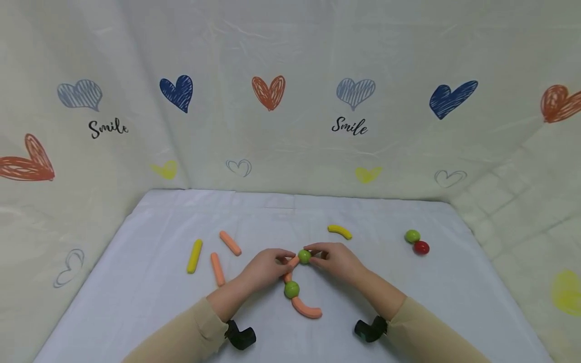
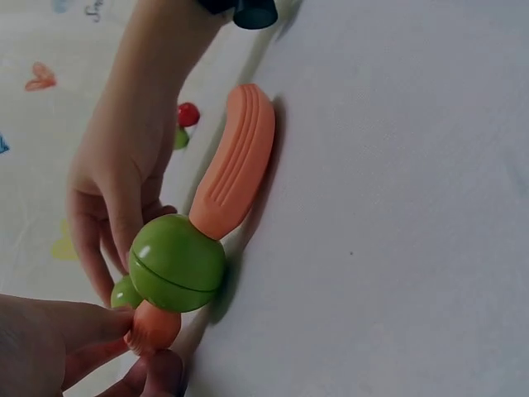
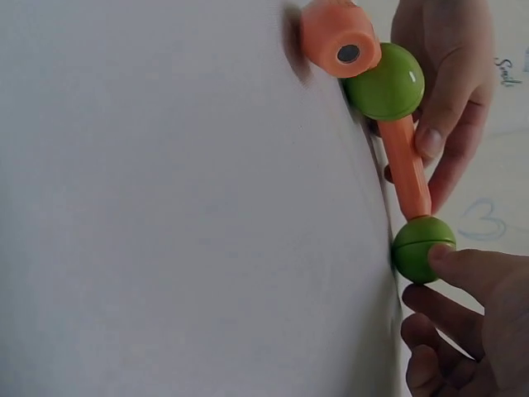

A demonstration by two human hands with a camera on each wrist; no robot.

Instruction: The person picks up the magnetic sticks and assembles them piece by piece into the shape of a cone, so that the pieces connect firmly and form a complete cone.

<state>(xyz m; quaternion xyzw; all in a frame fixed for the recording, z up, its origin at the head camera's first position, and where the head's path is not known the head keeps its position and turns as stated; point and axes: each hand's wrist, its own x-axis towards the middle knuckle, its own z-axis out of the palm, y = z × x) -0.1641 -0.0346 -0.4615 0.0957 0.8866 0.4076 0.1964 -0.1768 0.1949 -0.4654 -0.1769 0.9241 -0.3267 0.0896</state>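
Observation:
Near the table's middle lies a chain of toy pieces. My left hand pinches an orange stick between thumb and fingers. At the stick's far end sits a green ball, which my right hand holds with thumb and fingertips. The stick's near end meets a second green ball. From that ball a curved orange piece with grooves along its side runs off toward the near right. A round grey disc shows in this curved piece's free end in the right wrist view.
Left of the hands lie two orange sticks and a yellow stick. A curved yellow piece is beyond my right hand. Farther right, a green ball sits against a red ball. A white cloth covers the table.

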